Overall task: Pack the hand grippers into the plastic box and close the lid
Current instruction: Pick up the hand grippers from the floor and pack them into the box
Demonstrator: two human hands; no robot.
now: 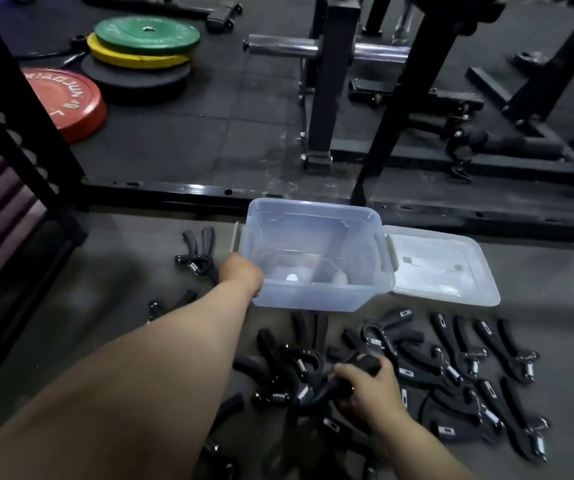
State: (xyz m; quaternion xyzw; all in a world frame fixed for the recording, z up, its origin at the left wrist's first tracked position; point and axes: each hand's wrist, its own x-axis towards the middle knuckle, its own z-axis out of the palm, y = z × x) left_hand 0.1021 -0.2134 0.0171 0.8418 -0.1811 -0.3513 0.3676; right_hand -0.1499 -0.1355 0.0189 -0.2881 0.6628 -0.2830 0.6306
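Fingers (343, 371) of right hand (373, 388) clasp hand gripper (364, 363), left hand (241, 272) holds plastic box (313, 300).

Gym gear we see, all well beyond the right fingers (342, 374)
Far up-left of them: green plate (147, 32) on yellow plate (133, 59) on black plate (136, 79), stacked; red plate (65, 102) just left, flat on rubber floor (181, 140). Far ahead: black rack upright (334, 91) w/ chrome bar sleeve (278, 46) crossing it.
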